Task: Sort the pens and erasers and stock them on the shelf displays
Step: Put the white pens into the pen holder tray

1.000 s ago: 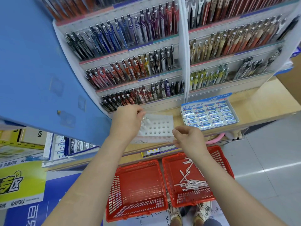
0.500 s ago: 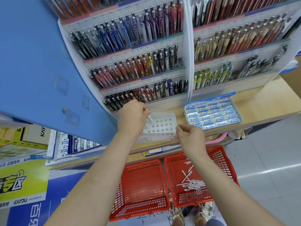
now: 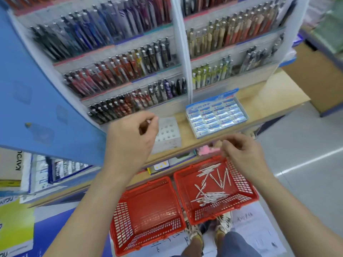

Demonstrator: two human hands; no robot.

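Observation:
My left hand hovers over the left side of a white holed pen tray on the wooden shelf. Its thumb and forefinger pinch the pale end of a white pen, and the hand hides the rest of the pen. My right hand hangs with its fingers curled over the far rim of the right red basket. Nothing shows in this hand. Several loose white pens lie in that basket. A blue box of erasers sits right of the tray.
An empty red basket stands on the floor to the left of the other one. Racks of pens fill the display behind the shelf. A blue panel juts out on the left. My feet are just behind the baskets.
My right hand has drawn back from the tray's edge to above the right basket. My left hand stays at the tray's left side, a little higher. The view has tilted down.

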